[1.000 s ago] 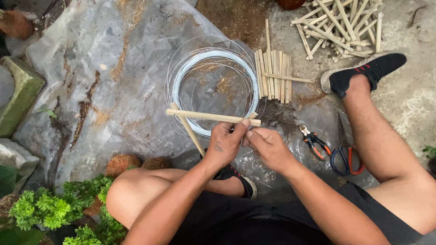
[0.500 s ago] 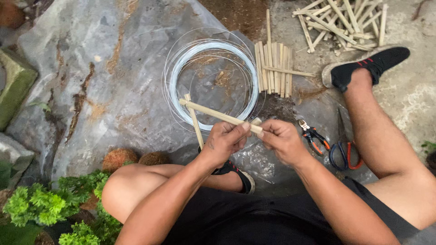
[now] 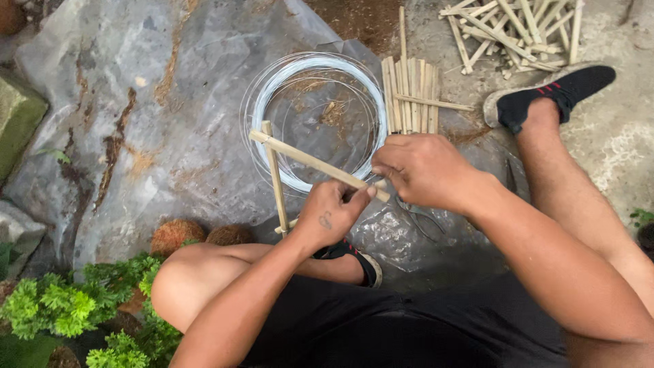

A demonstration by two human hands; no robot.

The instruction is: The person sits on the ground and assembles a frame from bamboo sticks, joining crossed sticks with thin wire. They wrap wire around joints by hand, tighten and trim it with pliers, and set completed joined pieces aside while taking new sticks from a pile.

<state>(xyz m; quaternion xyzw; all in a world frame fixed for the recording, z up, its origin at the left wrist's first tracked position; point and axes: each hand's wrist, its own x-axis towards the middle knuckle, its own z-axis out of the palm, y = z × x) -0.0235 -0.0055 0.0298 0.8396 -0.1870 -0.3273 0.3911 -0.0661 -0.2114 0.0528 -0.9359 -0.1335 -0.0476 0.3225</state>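
My left hand [image 3: 332, 216] grips a frame of pale bamboo sticks [image 3: 300, 159], one long stick slanting from upper left to lower right and a second stick [image 3: 275, 178] crossing it near its left end. My right hand [image 3: 422, 169] pinches the right end of the slanted stick, fingers closed, seemingly on thin wire at the joint. Just behind the sticks lies a coil of whitish wire [image 3: 317, 71] on a grey plastic sheet [image 3: 136, 102].
A row of cut bamboo sticks [image 3: 411, 92] lies right of the coil, and a loose pile of sticks [image 3: 511, 27] sits at the top right. My black shoe [image 3: 552, 92] rests nearby. Green plants [image 3: 61, 310] and stones [image 3: 17, 116] line the left.
The view has tilted, so the scene sits lower and larger. My right hand has risen over the stick's right end, covering the pliers and scissors on the sheet. The stick frame has tilted further.
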